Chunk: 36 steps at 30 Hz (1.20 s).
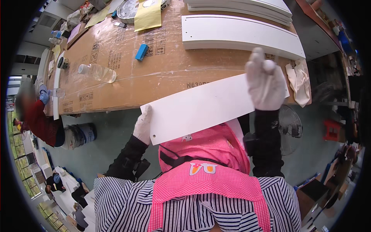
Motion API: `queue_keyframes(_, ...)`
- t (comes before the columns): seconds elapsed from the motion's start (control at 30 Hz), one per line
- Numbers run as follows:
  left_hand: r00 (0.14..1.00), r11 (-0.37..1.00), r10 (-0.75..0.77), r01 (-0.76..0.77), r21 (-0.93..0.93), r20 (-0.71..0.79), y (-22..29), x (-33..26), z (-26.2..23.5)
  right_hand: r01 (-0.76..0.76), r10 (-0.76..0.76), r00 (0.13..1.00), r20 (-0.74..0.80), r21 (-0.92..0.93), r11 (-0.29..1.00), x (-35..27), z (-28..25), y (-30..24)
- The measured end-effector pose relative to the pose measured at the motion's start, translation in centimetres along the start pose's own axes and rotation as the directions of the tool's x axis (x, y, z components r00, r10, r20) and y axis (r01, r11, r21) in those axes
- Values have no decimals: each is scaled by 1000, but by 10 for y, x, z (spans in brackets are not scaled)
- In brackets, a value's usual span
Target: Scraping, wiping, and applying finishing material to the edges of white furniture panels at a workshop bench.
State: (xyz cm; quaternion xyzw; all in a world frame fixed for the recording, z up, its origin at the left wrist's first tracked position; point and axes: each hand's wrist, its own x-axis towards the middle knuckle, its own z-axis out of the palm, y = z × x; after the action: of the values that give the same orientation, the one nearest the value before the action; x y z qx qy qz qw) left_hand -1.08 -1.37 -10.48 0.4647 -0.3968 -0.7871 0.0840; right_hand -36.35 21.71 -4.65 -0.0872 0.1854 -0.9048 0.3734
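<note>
A: White panel, flat and long, is held in front of the person, above the near edge of the desk. Its right end is hidden behind the right hand.

B: How is each grip?

A: Both wear white gloves. The left hand is closed on the panel's left end. The right hand is closed over the top edge; the fingertips are blurred.

B: Any containers?

A: A clear plastic bottle lies on its side on the cardboard-covered desk; I cannot tell what is inside. A bucket stands on the floor, partly covered.
</note>
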Motion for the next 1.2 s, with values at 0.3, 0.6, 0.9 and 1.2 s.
queue_keyframes(0.3,995,974,52,-33,-226,79,38,0,-37,-585,570,794,212,8,811,-21,-6,164)
queue_keyframes(0.6,966,933,187,-118,-339,180,64,0,-74,369,-667,689,-284,-654,661,32,-145,-126)
queue_keyframes(0.9,848,711,354,31,-703,395,78,-45,-23,-63,26,986,-165,-223,973,13,67,190)
queue_keyframes(1.2,850,589,361,111,-800,383,75,-63,-27,-776,737,585,338,-31,630,-66,179,265)
